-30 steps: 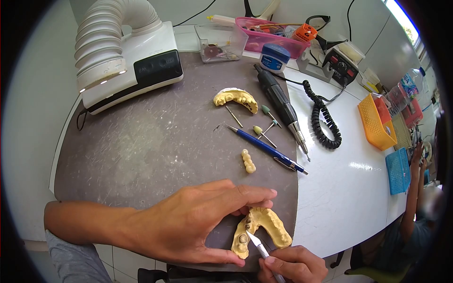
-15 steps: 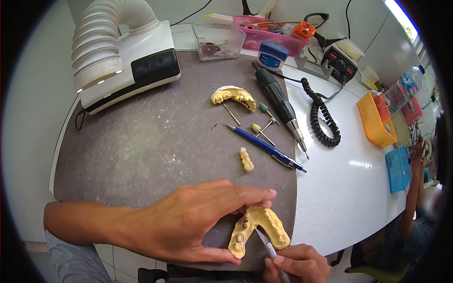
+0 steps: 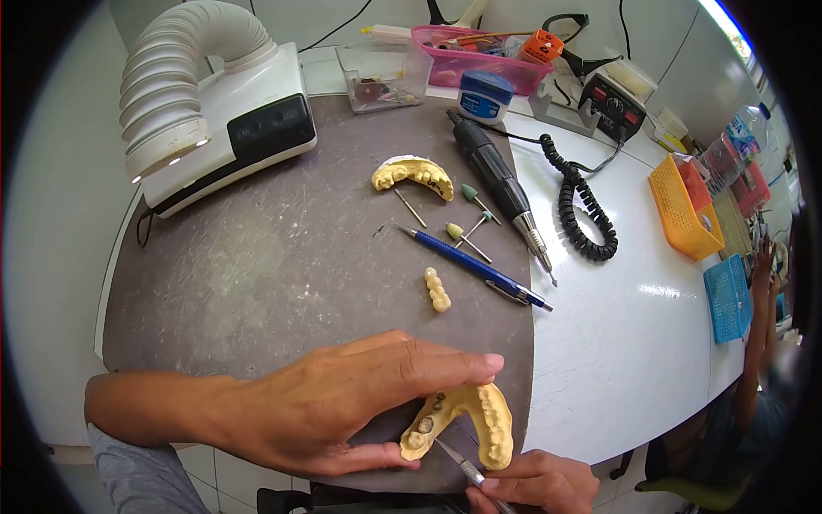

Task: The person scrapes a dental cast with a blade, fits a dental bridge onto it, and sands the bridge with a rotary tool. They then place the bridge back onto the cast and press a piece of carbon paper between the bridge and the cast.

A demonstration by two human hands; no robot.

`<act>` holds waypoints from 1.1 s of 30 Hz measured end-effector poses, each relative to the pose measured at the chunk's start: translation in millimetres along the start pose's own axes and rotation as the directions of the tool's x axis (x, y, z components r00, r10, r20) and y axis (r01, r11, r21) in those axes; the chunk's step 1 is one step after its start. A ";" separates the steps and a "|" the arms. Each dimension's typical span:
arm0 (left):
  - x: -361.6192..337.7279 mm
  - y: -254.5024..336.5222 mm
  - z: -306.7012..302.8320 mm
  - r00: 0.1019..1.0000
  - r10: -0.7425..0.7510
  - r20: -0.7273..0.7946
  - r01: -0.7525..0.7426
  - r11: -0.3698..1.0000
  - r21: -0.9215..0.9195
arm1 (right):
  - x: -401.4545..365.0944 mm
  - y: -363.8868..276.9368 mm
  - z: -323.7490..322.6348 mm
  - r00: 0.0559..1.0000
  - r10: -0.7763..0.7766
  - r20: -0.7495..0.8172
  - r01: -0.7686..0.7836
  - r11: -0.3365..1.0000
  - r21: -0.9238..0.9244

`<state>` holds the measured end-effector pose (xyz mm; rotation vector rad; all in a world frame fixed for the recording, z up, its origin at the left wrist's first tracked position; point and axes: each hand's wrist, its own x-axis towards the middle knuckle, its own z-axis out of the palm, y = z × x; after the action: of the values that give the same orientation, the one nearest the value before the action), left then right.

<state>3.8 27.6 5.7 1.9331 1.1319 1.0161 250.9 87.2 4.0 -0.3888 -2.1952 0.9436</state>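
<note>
My left hand [image 3: 342, 398] grips a yellow plaster dental model [image 3: 495, 420], thumb at its near left end and fingers over its front curve. The arch has carved teeth and, on its left side, dark-marked stumps. In my right hand [image 3: 544, 481] is a slim metal craft knife [image 3: 471, 473], held like a pen. Its blade tip lies beside the inner edge of the model's left arm; whether it touches cannot be made out. A tooth-coloured dental bridge [image 3: 437, 289] lies on the mat beyond the left hand.
On the grey mat [image 3: 214, 291] are a blue mechanical pencil [image 3: 471, 264], several grinding burs [image 3: 469, 244], a smaller plaster model [image 3: 413, 174] and a black handpiece [image 3: 497, 176]. A white extractor [image 3: 231, 128] stands far left. Baskets [image 3: 685, 210] line the right, where another person's hands [image 3: 764, 265] show.
The knife tip has moved left and down, from the arch's inner curve towards the left arm's end. The model is turned slightly in my left hand, and the view has shifted a little.
</note>
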 end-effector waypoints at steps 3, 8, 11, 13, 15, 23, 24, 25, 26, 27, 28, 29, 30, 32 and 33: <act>0.4 -0.6 -0.6 1.000 0.003 0.008 -0.003 1.000 -0.011 | 0.0 0.1 0.0 1.000 0.011 -0.012 -0.011 1.000 0.008; 0.7 -2.1 0.4 0.999 0.038 -0.008 -0.038 0.999 -0.010 | 3.2 -0.2 1.2 1.000 0.003 -0.008 -0.003 1.000 0.009; 0.6 -3.2 2.0 0.996 0.080 -0.047 -0.078 0.997 0.025 | 2.2 1.8 1.0 1.000 -0.013 0.013 0.013 1.000 0.020; -0.4 1.5 3.1 0.994 0.063 -0.089 -0.054 0.993 0.101 | -0.4 3.9 -1.0 0.999 -0.033 0.013 0.032 0.999 0.043; -1.3 4.7 1.1 0.989 0.051 -0.141 -0.024 0.983 0.184 | -4.0 5.5 -1.1 0.998 -0.063 0.017 0.062 0.996 0.069; -4.9 4.9 -1.2 0.952 0.075 -0.297 0.025 0.947 0.319 | 10.7 0.1 2.9 0.998 -0.020 -0.057 0.024 0.998 0.056; -5.2 4.7 -1.0 0.953 0.101 -0.287 0.001 0.943 0.333 | 16.6 -3.9 7.3 0.998 0.041 -0.039 -0.039 0.998 0.058; -5.6 4.5 -0.6 0.950 0.107 -0.292 -0.004 0.943 0.332 | 20.8 -7.6 11.2 0.994 0.103 -0.021 -0.101 0.993 0.059; -6.4 4.4 0.2 0.949 0.117 -0.293 -0.014 0.943 0.332 | 22.7 -9.8 14.0 0.987 0.158 0.012 -0.158 0.985 0.062; -7.4 4.7 1.0 0.948 0.125 -0.293 -0.022 0.943 0.333 | 25.4 -11.4 16.4 0.988 0.155 0.015 -0.156 0.986 0.055; -8.2 5.2 1.9 0.946 0.129 -0.297 -0.025 0.943 0.331 | 28.3 -12.8 19.0 0.983 0.180 0.044 -0.182 0.982 0.043; -9.2 5.2 2.6 0.945 0.106 -0.308 -0.006 0.952 0.307 | 30.9 -14.5 22.4 0.976 0.206 0.073 -0.209 0.977 0.031; -10.5 6.0 2.8 0.944 0.081 -0.319 0.014 0.958 0.285 | 33.0 -19.1 25.4 0.961 0.266 0.075 -0.266 0.964 0.002; -14.1 8.0 1.7 0.950 0.038 -0.309 0.050 0.961 0.271 | 35.8 -19.7 26.9 0.964 0.254 0.078 -0.251 0.967 -0.038; -15.5 8.9 1.0 0.955 -0.007 -0.295 0.086 0.963 0.254 | 36.6 -19.3 27.4 0.966 0.246 0.080 -0.240 0.968 -0.077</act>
<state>3.2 9.9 8.2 1.9914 1.5409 1.2044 205.6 78.6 22.6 -0.6726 -2.3012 1.0368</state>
